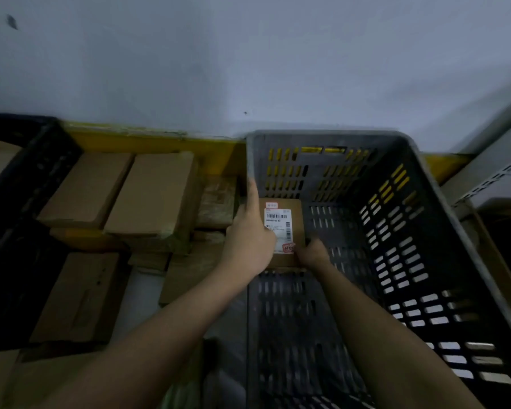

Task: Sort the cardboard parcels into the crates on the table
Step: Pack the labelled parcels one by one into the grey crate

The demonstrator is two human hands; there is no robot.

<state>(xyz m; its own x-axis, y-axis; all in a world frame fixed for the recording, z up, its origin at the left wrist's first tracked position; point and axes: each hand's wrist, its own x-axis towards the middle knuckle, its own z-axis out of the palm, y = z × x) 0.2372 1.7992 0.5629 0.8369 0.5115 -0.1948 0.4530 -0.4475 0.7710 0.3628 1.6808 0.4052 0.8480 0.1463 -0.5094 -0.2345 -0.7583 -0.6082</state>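
Two bare hands meet on one small flat cardboard parcel (282,231) inside the grey slotted plastic crate (443,231), at its far left corner. Its matte brown top carries a white printed label (278,228) with a barcode and red stamps. The left hand (250,240) lies along the parcel's left edge, fingers stretched straight up against the crate wall, grip apart. The right hand (311,254) curls over the near right corner, grip clamped on the parcel. Left of the crate, plain rectangular cardboard parcels (148,196) lie stacked on the desk beside a black crate (27,178).
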